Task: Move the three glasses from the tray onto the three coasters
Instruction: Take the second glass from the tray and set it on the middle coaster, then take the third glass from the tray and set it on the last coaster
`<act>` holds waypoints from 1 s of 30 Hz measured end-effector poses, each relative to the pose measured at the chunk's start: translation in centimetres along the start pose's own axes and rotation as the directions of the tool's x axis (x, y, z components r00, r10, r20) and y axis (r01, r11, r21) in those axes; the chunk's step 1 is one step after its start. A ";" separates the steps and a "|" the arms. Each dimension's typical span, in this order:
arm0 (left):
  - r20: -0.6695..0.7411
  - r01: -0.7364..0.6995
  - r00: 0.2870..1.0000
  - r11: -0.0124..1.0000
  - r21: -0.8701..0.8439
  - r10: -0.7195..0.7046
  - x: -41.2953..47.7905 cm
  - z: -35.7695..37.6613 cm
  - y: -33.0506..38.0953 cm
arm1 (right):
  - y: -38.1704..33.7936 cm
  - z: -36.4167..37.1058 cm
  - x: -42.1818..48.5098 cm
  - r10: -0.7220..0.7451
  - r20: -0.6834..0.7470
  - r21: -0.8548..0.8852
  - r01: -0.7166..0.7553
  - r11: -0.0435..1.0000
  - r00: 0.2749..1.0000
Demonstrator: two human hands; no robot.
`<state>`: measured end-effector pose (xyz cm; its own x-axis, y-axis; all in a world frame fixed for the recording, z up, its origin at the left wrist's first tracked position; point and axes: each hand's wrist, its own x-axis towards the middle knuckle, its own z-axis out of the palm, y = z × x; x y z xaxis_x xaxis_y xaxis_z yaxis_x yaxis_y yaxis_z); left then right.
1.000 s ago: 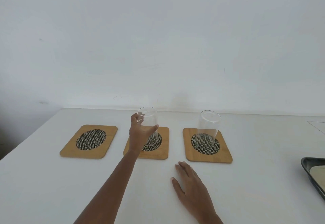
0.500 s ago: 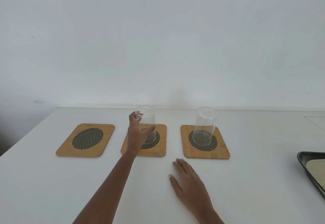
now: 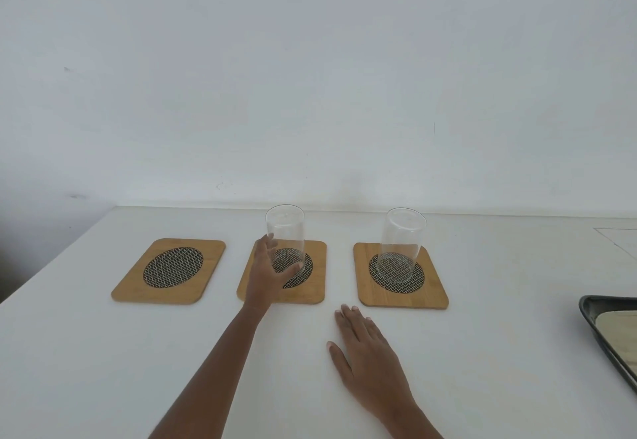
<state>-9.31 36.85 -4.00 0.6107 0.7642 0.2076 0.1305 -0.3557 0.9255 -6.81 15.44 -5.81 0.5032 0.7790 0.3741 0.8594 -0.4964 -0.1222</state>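
Three wooden coasters with dark mesh centres lie in a row. The left coaster (image 3: 169,270) is bare. A clear glass (image 3: 286,232) stands upright on the middle coaster (image 3: 315,287). My left hand (image 3: 267,275) is low at this glass's base, thumb in front and fingers spread at its left side, its grip loosened. Another glass (image 3: 401,245) stands on the right coaster (image 3: 401,295). My right hand (image 3: 367,356) rests flat on the table in front of the coasters, holding nothing. The dark tray (image 3: 599,328) shows at the right edge; no glass is visible on it.
The white table (image 3: 103,352) meets a white wall along its far edge. The table's left edge runs diagonally at the far left. The tray holds a beige liner and is cut off by the frame.
The middle glass has settled onto its coaster. My left hand has slid down its side and the fingers have loosened. My right hand has stayed flat on the table.
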 end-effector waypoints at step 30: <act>0.111 -0.092 0.993 0.773 0.627 0.028 -13.7 1.0 1.4 | 0.3 -1.8 -3.3 0.027 0.180 0.187 -0.061 0.980 0.983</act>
<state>-16.71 25.33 -5.91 0.6973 0.6892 0.1969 0.5346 -0.6830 0.4976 -8.40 12.02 -5.47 0.5344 0.8214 0.1993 0.8287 -0.4628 -0.3150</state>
